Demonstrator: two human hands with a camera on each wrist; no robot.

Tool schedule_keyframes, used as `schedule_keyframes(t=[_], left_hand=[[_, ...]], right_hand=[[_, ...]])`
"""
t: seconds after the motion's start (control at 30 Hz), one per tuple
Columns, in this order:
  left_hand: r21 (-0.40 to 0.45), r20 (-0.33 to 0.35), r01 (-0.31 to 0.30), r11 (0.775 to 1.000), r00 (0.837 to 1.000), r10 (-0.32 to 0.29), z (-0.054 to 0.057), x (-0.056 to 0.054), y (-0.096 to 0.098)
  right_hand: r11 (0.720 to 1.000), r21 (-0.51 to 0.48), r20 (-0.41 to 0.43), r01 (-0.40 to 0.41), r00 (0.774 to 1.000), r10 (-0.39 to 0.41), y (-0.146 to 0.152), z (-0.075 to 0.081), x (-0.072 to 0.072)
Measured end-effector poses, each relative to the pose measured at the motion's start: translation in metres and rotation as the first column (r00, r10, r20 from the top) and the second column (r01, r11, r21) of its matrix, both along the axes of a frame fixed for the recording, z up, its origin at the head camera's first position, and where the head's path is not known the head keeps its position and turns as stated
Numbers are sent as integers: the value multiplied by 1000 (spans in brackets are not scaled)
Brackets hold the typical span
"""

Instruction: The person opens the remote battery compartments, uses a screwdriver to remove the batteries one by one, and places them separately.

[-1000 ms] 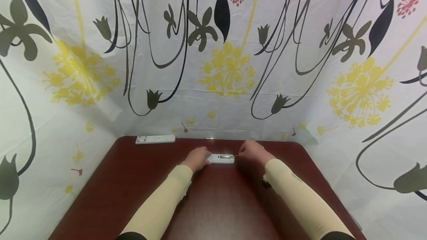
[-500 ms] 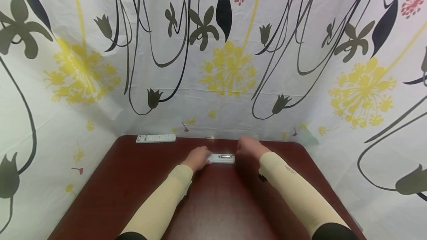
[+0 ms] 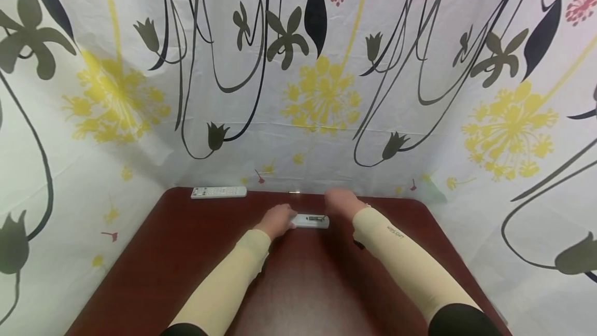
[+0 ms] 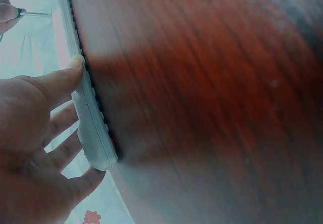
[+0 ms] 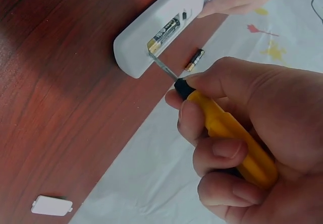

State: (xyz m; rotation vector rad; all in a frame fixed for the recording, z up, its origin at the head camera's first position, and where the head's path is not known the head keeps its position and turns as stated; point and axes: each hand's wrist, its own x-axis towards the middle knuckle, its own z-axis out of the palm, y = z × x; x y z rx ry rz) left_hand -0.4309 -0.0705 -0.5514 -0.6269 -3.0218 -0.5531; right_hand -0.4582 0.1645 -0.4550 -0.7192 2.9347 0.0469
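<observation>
A white remote control (image 3: 313, 221) lies buttons-down near the table's far edge, its battery compartment uncovered. One AA-looking battery (image 5: 166, 34) sits inside that compartment. My left hand (image 4: 45, 128) grips the remote's near-left end, thumb on one long side and fingers on the other. In my right hand (image 5: 252, 128) is a screwdriver with a yellow and black handle (image 5: 229, 130), fingers curled round it. Its metal shaft (image 5: 164, 67) reaches into the compartment, the tip at the battery's end. Whether the tip presses under the battery cannot be told.
Beyond the remote, a loose battery (image 5: 195, 60) lies by the table's far edge. A small white battery cover (image 5: 51, 205) rests near that edge too. Another white remote (image 3: 219, 192) lies at the back left. A patterned curtain (image 3: 322, 165) hangs behind the dark red table (image 3: 298, 284).
My right hand has moved a little left and away from me, keeping the screwdriver at the compartment. My left hand and the remote hold nearly still.
</observation>
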Motion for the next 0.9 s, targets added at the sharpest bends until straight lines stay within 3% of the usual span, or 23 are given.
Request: schedule_keyframes(t=[0.13, 0.37, 0.67, 0.8, 0.9], left_hand=[[-13, 2, 15, 1000, 1000, -15, 0, 1, 1], [-8, 16, 18, 1000, 1000, -18, 4, 2, 1], [9, 24, 12, 1000, 1000, -13, 9, 3, 1], [9, 24, 18, 1000, 1000, -18, 9, 4, 2], [9, 21, 17, 1000, 1000, -17, 9, 4, 2]], right_hand=[[999, 41, -21, -5, 1000, 6, 0, -2, 0], [989, 140, -129, -56, 989, 74, -11, -4, 7], [943, 312, -230, -111, 955, 189, -27, -13, 9], [972, 211, -202, -100, 969, 144, -15, -14, 4], [999, 26, -127, -47, 991, 50, 1, -16, 1]])
